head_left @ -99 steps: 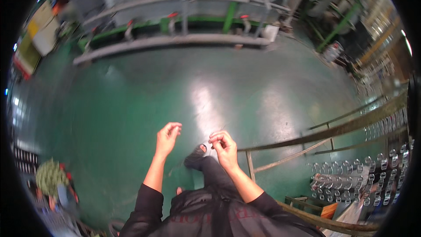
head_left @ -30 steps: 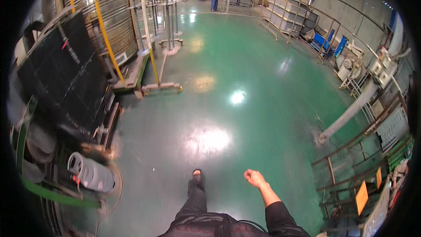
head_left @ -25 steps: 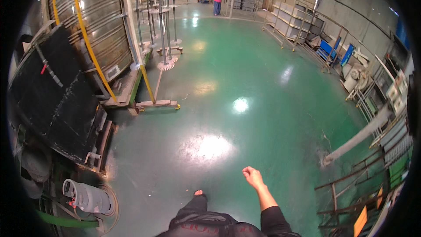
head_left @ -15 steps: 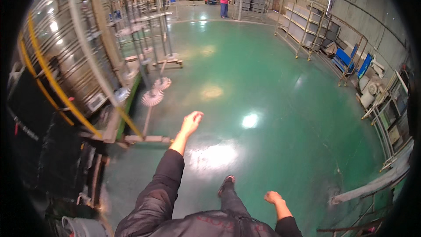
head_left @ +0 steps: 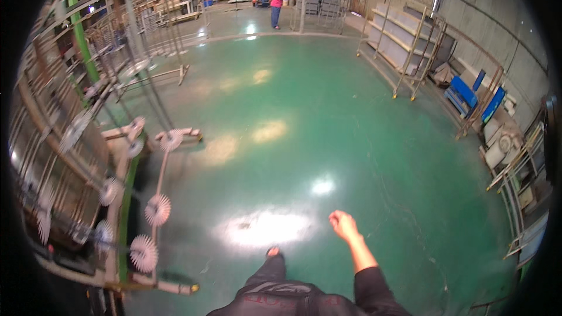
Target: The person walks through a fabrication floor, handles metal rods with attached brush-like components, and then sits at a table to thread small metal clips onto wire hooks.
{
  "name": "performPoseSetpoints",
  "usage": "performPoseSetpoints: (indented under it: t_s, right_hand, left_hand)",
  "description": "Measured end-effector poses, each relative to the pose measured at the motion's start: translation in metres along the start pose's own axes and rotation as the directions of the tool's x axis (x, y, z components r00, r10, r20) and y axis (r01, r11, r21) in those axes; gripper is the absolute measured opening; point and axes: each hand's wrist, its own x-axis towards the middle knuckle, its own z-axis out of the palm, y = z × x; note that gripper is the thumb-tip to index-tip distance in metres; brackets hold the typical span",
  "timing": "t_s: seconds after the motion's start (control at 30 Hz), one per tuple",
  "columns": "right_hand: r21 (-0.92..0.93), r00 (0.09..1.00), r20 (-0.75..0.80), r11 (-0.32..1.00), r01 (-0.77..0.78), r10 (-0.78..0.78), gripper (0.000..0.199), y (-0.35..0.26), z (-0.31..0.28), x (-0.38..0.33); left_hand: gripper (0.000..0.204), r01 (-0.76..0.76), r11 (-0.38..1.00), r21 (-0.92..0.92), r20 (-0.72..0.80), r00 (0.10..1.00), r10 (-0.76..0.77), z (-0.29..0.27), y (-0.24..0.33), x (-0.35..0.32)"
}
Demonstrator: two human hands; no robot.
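- The right hand [head_left: 343, 225] is low in the frame, right of centre, on a bare forearm out of a dark sleeve; its fingers are curled loosely inward and hold nothing, with only the green floor [head_left: 328, 105] beneath it.
- The left hand is out of view.
- A foot [head_left: 273, 252] sits on the floor just left of the right hand, near a bright glare patch.
- At lower left, well apart from the hand, a metal rack [head_left: 120, 210] carries round, ribbed white discs [head_left: 157, 209] on thin rods.
- At right, blue flat panels [head_left: 466, 91] lean by a wall, beside tall metal shelving frames [head_left: 404, 47].
- At the upper centre, far off, a person in a pink top [head_left: 276, 6] stands.
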Motion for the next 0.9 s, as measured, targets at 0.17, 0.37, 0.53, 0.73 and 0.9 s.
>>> performPoseSetpoints:
  t_s: [0.17, 0.37, 0.53, 0.73, 0.9]
  right_hand:
    - [-0.131, 0.785, 0.558, 0.963, -0.236, 0.269, 0.025, 0.113, -0.02, 0.18]
    - [-0.381, 0.779, 0.403, 0.862, -0.334, 0.48, 0.021, 0.259, -0.046, 0.495]
    - [-0.085, 0.828, 0.442, 0.935, -0.344, 0.345, 0.032, 0.252, -0.065, 0.831]
    - [0.098, 0.971, 0.237, 0.994, -0.036, 0.012, 0.018, 0.214, -0.155, 1.224]
    - [-0.017, 0.941, 0.185, 0.958, -0.285, 0.283, 0.017, 0.29, -0.205, 1.461]
  left_hand:
    - [0.033, -0.393, 0.91, -0.131, -0.679, 0.704, 0.206, -0.419, 0.245, 0.199]
    - [0.025, -0.977, 0.193, -0.094, -0.948, 0.147, 0.281, -1.001, 0.631, 0.222]
    - [0.035, -0.544, 0.838, -0.04, -0.844, 0.468, 0.264, -0.988, 0.63, 0.433]
    - [0.038, -0.08, 0.995, 0.061, 0.101, 0.992, 0.073, -0.982, 0.618, 0.497]
    - [0.035, -0.067, 0.998, 0.015, -0.118, 0.991, 0.069, -1.273, 0.761, 0.649]
